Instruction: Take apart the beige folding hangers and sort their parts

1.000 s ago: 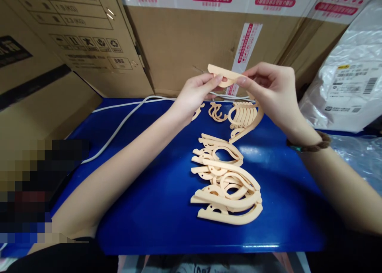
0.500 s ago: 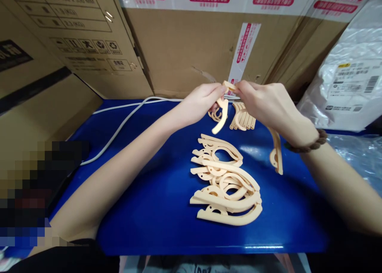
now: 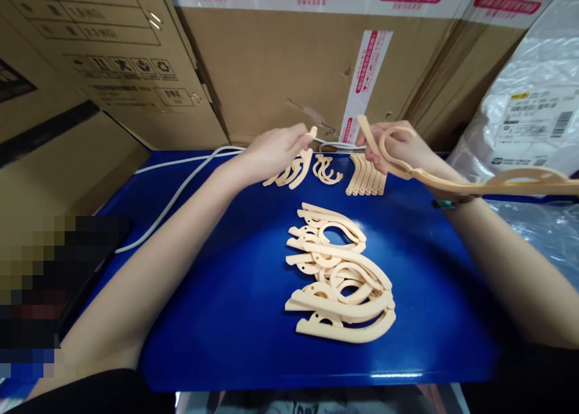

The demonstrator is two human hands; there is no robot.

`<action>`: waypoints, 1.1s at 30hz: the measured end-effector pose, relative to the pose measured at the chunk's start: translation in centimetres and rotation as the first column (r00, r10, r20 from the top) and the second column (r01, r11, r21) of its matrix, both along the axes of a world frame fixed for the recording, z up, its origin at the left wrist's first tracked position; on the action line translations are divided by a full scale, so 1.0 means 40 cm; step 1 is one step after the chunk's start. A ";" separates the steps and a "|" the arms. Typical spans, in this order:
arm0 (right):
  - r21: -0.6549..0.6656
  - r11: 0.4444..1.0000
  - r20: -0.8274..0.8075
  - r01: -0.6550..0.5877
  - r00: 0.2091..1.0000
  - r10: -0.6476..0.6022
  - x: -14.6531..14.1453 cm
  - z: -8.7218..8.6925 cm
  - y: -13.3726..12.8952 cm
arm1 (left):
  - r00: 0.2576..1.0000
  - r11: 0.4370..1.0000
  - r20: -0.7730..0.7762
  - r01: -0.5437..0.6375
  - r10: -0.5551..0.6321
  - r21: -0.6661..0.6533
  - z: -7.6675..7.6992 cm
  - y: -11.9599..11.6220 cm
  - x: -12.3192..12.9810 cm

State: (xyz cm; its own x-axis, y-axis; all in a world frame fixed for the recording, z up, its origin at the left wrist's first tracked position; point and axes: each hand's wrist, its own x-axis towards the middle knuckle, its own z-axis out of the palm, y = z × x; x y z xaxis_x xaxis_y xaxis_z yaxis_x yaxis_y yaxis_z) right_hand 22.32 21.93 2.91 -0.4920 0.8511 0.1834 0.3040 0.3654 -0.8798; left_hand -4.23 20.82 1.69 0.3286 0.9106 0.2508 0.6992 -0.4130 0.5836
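Observation:
My left hand [image 3: 283, 149] is pinched on a beige hanger arm [image 3: 313, 131], whose tip pokes out past the fingertips. My right hand [image 3: 398, 145] grips a partly assembled folding hanger [image 3: 456, 186]; its curved hook shows by the fingers and its long arm reaches right across the wrist. Below my left hand are several curved beige pieces [image 3: 284, 175], partly covered by the hand. Loose hanger hooks [image 3: 326, 171] lie between the hands, beside a neat row of straight hanger pieces [image 3: 365, 175]. Nearer to me is a pile of folded beige hangers [image 3: 341, 281].
A blue tabletop [image 3: 217, 317] carries everything. Cardboard boxes [image 3: 271, 70] wall the back and left. White cables [image 3: 169, 212] run along the left and rear. A plastic-wrapped parcel [image 3: 534, 100] stands at the right, and a dark object [image 3: 90, 263] sits at the left edge.
My hands have moved apart from where they met over one beige piece. The right one has turned, swinging its hanger arm out to the right; the left one has shifted left.

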 end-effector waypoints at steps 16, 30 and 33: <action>-0.050 0.980 -0.135 0.191 0.971 -0.196 -0.006 -0.006 0.007 | 0.961 0.945 -0.019 -0.276 0.277 -0.174 -0.112 0.098 -0.113; 0.035 0.870 -0.530 0.492 0.747 -0.401 -0.007 -0.058 0.048 | 0.775 0.778 0.626 0.341 0.086 -0.528 -0.011 -0.018 0.065; 0.005 0.878 -0.580 0.479 0.717 -0.388 -0.024 -0.041 0.028 | 0.660 0.749 0.741 0.427 0.124 -0.506 0.000 -0.035 0.073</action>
State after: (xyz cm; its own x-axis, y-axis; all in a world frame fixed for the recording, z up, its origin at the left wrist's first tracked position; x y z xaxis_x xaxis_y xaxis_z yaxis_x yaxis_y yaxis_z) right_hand 21.38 23.06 1.25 0.1484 0.8861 0.4391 -0.0527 0.4505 -0.8912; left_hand -1.33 19.44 1.70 0.4511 0.8861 -0.1063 -0.0758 0.1567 0.9847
